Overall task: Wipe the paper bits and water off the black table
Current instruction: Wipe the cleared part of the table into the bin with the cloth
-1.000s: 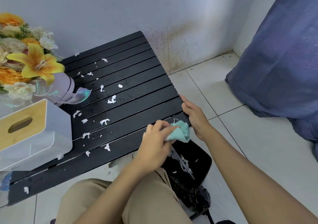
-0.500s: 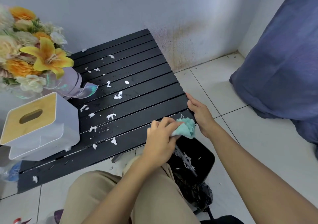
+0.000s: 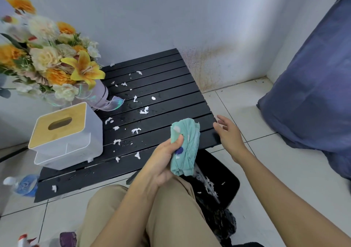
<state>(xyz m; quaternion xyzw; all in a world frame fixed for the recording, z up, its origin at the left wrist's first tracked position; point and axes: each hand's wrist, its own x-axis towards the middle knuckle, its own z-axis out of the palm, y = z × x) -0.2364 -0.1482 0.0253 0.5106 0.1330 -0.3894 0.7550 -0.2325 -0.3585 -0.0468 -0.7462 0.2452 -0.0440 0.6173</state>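
The black slatted table (image 3: 171, 87) is wet and strewn with several white paper bits (image 3: 144, 110) over its middle and left. My left hand (image 3: 161, 163) grips a teal cloth (image 3: 187, 144) and holds it upright above the table's near right corner. Small paper scraps cling to the cloth. My right hand (image 3: 228, 133) hovers at the table's right edge, fingers apart, holding nothing. A black-lined bin (image 3: 226, 182) with paper bits inside stands on the floor under that corner.
A white tissue box with a wooden lid (image 3: 66, 134) and a flower bouquet (image 3: 51, 62) stand on the table's left side. A water bottle (image 3: 22, 185) lies left of the table. A blue cloth-covered mass (image 3: 313, 87) fills the right. My knee is below.
My left hand has lifted the cloth from the table's edge over the bin and turned it upright. My right hand has come off the table's edge and opened.
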